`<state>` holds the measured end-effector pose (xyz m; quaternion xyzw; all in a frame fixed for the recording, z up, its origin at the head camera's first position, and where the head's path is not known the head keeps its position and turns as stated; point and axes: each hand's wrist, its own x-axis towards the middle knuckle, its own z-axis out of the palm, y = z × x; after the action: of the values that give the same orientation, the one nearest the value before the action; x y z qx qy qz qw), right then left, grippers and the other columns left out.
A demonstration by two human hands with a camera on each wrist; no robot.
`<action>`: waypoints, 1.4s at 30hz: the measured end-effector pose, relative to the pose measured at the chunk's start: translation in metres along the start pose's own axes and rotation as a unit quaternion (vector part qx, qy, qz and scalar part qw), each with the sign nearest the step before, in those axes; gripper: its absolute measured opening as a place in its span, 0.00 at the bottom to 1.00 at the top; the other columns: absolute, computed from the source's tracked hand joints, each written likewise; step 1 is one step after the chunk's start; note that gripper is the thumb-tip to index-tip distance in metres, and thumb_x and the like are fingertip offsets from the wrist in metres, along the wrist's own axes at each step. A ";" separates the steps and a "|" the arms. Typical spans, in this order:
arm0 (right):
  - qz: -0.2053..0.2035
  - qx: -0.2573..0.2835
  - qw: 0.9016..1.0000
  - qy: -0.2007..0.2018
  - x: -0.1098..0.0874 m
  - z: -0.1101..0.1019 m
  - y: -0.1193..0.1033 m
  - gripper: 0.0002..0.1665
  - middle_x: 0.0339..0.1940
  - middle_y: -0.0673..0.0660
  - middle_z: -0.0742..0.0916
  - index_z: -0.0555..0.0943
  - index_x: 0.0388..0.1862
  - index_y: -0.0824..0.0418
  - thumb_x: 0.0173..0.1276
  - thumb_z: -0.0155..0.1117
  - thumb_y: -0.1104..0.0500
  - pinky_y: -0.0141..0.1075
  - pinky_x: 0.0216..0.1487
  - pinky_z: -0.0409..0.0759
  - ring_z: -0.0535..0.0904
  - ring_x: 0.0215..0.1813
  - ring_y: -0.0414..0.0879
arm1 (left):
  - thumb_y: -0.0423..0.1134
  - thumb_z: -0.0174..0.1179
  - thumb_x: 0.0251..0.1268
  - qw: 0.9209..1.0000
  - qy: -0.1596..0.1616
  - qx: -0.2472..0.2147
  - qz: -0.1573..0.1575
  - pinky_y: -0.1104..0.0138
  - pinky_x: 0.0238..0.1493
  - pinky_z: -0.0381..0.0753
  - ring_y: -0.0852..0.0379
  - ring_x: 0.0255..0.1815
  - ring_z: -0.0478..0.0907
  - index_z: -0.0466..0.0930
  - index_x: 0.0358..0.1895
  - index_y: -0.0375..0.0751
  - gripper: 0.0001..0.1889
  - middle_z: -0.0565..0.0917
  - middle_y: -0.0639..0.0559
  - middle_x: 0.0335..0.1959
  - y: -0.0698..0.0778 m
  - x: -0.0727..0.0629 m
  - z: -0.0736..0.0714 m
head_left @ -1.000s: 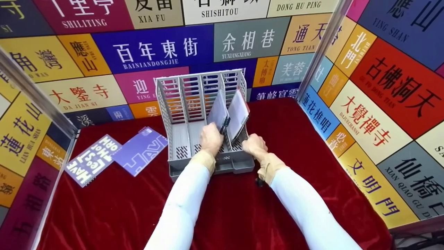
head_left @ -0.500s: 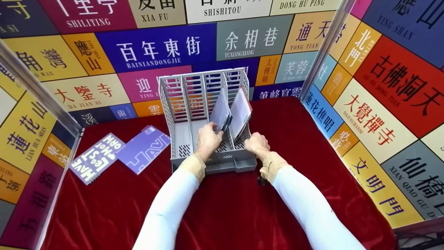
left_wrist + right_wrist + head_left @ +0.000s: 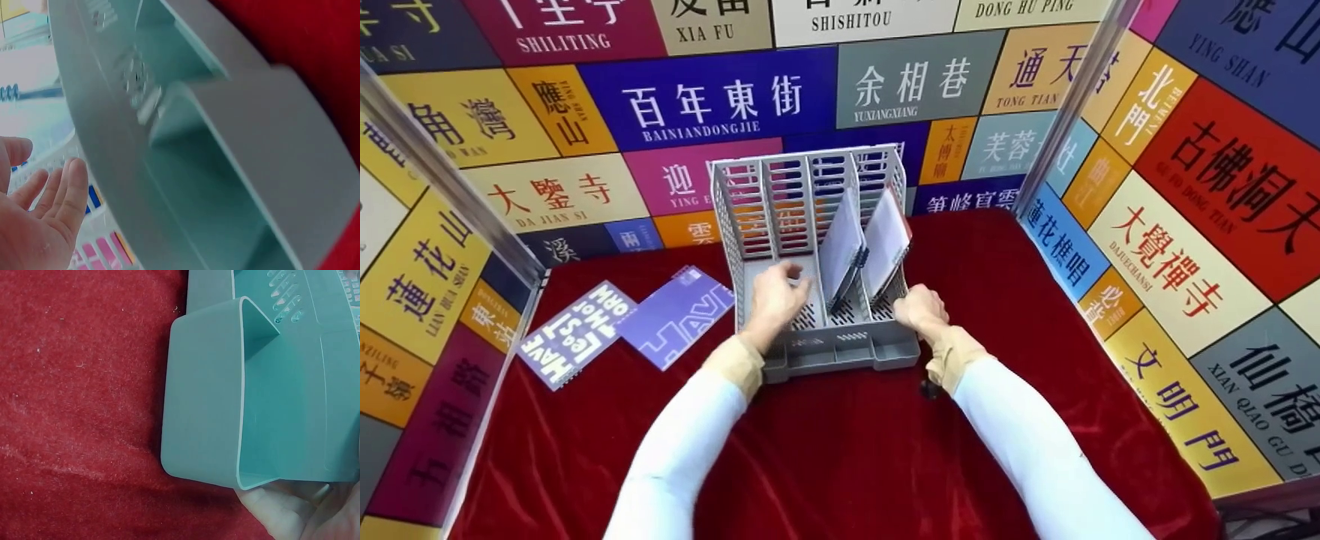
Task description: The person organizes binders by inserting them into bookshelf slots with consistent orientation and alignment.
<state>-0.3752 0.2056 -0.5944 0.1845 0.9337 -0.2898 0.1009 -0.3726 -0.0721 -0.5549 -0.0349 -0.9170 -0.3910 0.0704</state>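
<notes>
A grey desktop file organizer (image 3: 840,341) with slotted back and dividers stands on the red cloth. One spiral notebook (image 3: 842,251) leans in its third compartment from the left, and another notebook (image 3: 888,244) leans in the rightmost one. My left hand (image 3: 778,296) hovers over the left compartments, fingers loosely bent and apart, holding nothing; in the left wrist view the hand (image 3: 48,219) shows behind the organizer's front wall. My right hand (image 3: 921,306) grips the organizer's right front corner. Its fingers (image 3: 281,509) partly hide behind the side wall in the right wrist view.
Left of the organizer, a notebook with white lettering (image 3: 577,334) and a purple notebook (image 3: 675,319) lie flat, the second overlapping the first's edge. Panels with colourful place names (image 3: 727,97) enclose the back and both sides. Red cloth (image 3: 825,450) covers the table.
My left hand has let go of the notebook in the third compartment and moved left, its fingers opening. That notebook stays leaning there. My right hand keeps its place on the organizer's corner.
</notes>
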 end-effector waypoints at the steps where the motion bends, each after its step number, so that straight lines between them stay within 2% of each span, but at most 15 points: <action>1: 0.000 0.000 1.000 0.000 0.000 0.000 0.000 0.19 0.62 0.67 0.91 0.87 0.49 0.60 0.74 0.54 0.52 0.58 0.55 0.89 0.90 0.60 0.66 | 0.43 0.69 0.75 1.000 0.005 0.004 0.002 0.49 0.67 0.88 0.38 0.60 0.92 0.90 0.61 0.37 0.19 0.94 0.40 0.58 -0.004 0.000 -0.005; 7: -0.001 -0.005 1.000 0.003 0.000 0.000 0.000 0.19 0.61 0.67 0.91 0.87 0.49 0.59 0.74 0.54 0.52 0.57 0.54 0.89 0.90 0.59 0.65 | 0.46 0.68 0.76 0.999 0.018 0.028 -0.016 0.47 0.69 0.86 0.38 0.61 0.91 0.90 0.63 0.40 0.19 0.94 0.41 0.59 -0.027 -0.002 -0.029; 13: 0.002 -0.004 1.000 0.001 0.001 0.000 0.001 0.19 0.61 0.68 0.92 0.88 0.49 0.61 0.75 0.54 0.52 0.54 0.39 0.90 0.91 0.53 0.66 | 0.49 0.65 0.78 0.998 0.027 0.052 -0.027 0.46 0.65 0.87 0.38 0.58 0.92 0.90 0.63 0.43 0.19 0.95 0.41 0.58 -0.049 -0.005 -0.048; 16: 0.002 -0.005 1.000 -0.002 0.001 0.001 0.001 0.20 0.61 0.68 0.92 0.88 0.50 0.61 0.75 0.53 0.52 0.52 0.37 0.89 0.91 0.54 0.66 | 0.49 0.65 0.78 0.997 0.039 0.062 -0.034 0.45 0.65 0.87 0.37 0.58 0.92 0.91 0.62 0.43 0.19 0.95 0.40 0.57 -0.063 -0.008 -0.058; 18: 0.000 -0.006 1.000 -0.001 0.001 0.001 0.001 0.20 0.62 0.67 0.92 0.88 0.50 0.60 0.74 0.53 0.52 0.52 0.39 0.89 0.91 0.55 0.65 | 0.49 0.65 0.78 0.995 0.053 0.064 -0.046 0.45 0.65 0.86 0.36 0.59 0.91 0.91 0.61 0.42 0.19 0.95 0.39 0.57 -0.075 -0.010 -0.066; 21: -0.004 -0.007 1.000 0.003 0.002 0.001 0.002 0.20 0.62 0.67 0.92 0.88 0.49 0.60 0.73 0.53 0.52 0.53 0.40 0.89 0.91 0.57 0.66 | 0.49 0.64 0.77 0.992 0.078 0.061 -0.081 0.44 0.64 0.85 0.34 0.59 0.91 0.92 0.59 0.42 0.19 0.95 0.38 0.56 -0.096 -0.015 -0.080; 23: -0.004 -0.007 1.000 0.004 0.002 0.001 0.001 0.19 0.62 0.67 0.92 0.87 0.49 0.60 0.73 0.54 0.52 0.53 0.39 0.89 0.91 0.57 0.66 | 0.49 0.63 0.76 0.987 0.089 0.061 -0.117 0.44 0.63 0.85 0.34 0.59 0.91 0.92 0.59 0.42 0.20 0.95 0.38 0.57 -0.109 -0.019 -0.090; 26: -0.004 -0.008 1.000 0.002 0.002 0.001 0.002 0.19 0.62 0.66 0.92 0.87 0.49 0.60 0.73 0.54 0.52 0.52 0.39 0.89 0.91 0.58 0.65 | 0.50 0.62 0.75 0.979 0.078 0.063 -0.178 0.42 0.66 0.84 0.32 0.63 0.89 0.91 0.61 0.40 0.22 0.93 0.36 0.60 -0.131 -0.022 -0.106; 27: -0.003 -0.006 1.000 0.002 0.002 0.000 0.002 0.19 0.62 0.66 0.92 0.87 0.50 0.59 0.74 0.54 0.52 0.53 0.41 0.89 0.90 0.58 0.65 | 0.54 0.63 0.74 0.977 0.072 0.066 -0.190 0.42 0.63 0.84 0.32 0.63 0.88 0.90 0.61 0.42 0.24 0.93 0.36 0.59 -0.156 -0.017 -0.106; 30: -0.002 -0.005 1.000 0.001 0.002 0.000 0.002 0.19 0.62 0.66 0.92 0.87 0.50 0.59 0.74 0.54 0.52 0.53 0.43 0.89 0.90 0.59 0.64 | 0.56 0.62 0.75 0.966 0.057 0.072 -0.242 0.39 0.67 0.83 0.30 0.68 0.85 0.86 0.68 0.40 0.29 0.89 0.32 0.66 -0.174 -0.023 -0.115; 33: 0.000 -0.005 1.000 0.002 0.001 0.000 0.002 0.18 0.61 0.66 0.92 0.87 0.49 0.59 0.74 0.54 0.52 0.53 0.42 0.90 0.91 0.58 0.64 | 0.56 0.61 0.73 0.955 0.051 0.075 -0.282 0.38 0.69 0.82 0.29 0.70 0.82 0.81 0.73 0.37 0.34 0.84 0.28 0.69 -0.188 -0.032 -0.119; 34: 0.001 -0.005 1.000 0.003 0.001 0.000 0.002 0.18 0.61 0.66 0.92 0.87 0.48 0.59 0.74 0.54 0.52 0.52 0.40 0.90 0.91 0.57 0.64 | 0.53 0.60 0.73 0.949 0.047 0.074 -0.302 0.37 0.72 0.81 0.28 0.71 0.81 0.80 0.73 0.33 0.33 0.82 0.26 0.70 -0.174 -0.042 -0.125; 36: 0.000 -0.006 1.000 0.004 0.001 0.000 0.002 0.18 0.61 0.67 0.92 0.87 0.48 0.59 0.73 0.54 0.52 0.52 0.39 0.89 0.91 0.56 0.65 | 0.52 0.60 0.70 0.942 0.038 0.072 -0.324 0.37 0.71 0.82 0.28 0.69 0.82 0.80 0.70 0.29 0.34 0.83 0.24 0.68 -0.184 -0.045 -0.125; 39: -0.002 -0.005 1.000 0.004 0.000 -0.001 0.001 0.18 0.61 0.66 0.92 0.87 0.48 0.59 0.73 0.54 0.52 0.54 0.44 0.90 0.91 0.58 0.64 | 0.50 0.60 0.67 0.933 0.032 0.059 -0.354 0.39 0.67 0.84 0.29 0.64 0.85 0.82 0.63 0.26 0.31 0.85 0.24 0.64 -0.196 -0.050 -0.125; 42: -0.004 -0.006 1.000 0.005 -0.001 -0.001 0.001 0.18 0.61 0.65 0.92 0.87 0.49 0.59 0.73 0.54 0.52 0.55 0.51 0.90 0.90 0.60 0.64 | 0.49 0.60 0.67 0.926 0.036 0.043 -0.374 0.40 0.68 0.84 0.30 0.65 0.85 0.82 0.63 0.27 0.30 0.86 0.26 0.64 -0.203 -0.053 -0.124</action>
<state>-0.3741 0.2066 -0.5942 0.1819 0.9364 -0.2841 0.0967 -0.3314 -0.3026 -0.6232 0.3281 -0.8759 -0.3505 -0.0466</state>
